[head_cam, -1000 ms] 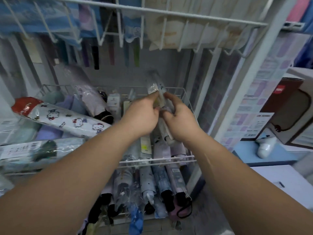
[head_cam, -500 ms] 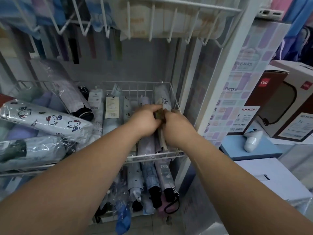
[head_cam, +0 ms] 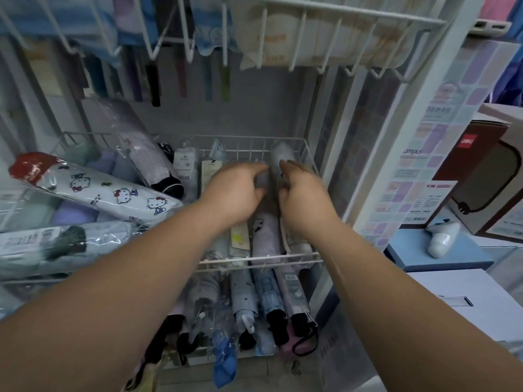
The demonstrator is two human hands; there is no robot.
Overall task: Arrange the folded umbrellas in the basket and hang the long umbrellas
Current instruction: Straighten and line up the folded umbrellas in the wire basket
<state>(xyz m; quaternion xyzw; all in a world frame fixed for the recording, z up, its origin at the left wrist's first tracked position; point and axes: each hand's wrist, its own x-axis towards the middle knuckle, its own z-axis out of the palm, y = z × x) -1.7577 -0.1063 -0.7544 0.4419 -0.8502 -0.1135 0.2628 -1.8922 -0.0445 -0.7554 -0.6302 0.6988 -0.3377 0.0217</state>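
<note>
A white wire basket (head_cam: 309, 162) holds several folded umbrellas lying side by side in plastic sleeves. My left hand (head_cam: 233, 193) and my right hand (head_cam: 304, 195) both grip one pale grey folded umbrella (head_cam: 278, 157) that lies lengthwise near the basket's right wall, its far end against the back rim. A lilac folded umbrella (head_cam: 266, 236) lies just below my hands. Long umbrellas (head_cam: 152, 80) hang by their handles from the wire rack overhead.
A cat-print folded umbrella (head_cam: 113, 193) and a grey-green one (head_cam: 56, 244) lie across the left basket. More folded umbrellas (head_cam: 268, 301) fill a lower basket. A white post (head_cam: 410, 154) stands to the right, with boxes (head_cam: 486, 171) on a blue shelf beyond.
My hands carried the grey umbrella from upright above the basket down into it, then slid it toward the back right corner. The camera view shifted slightly.
</note>
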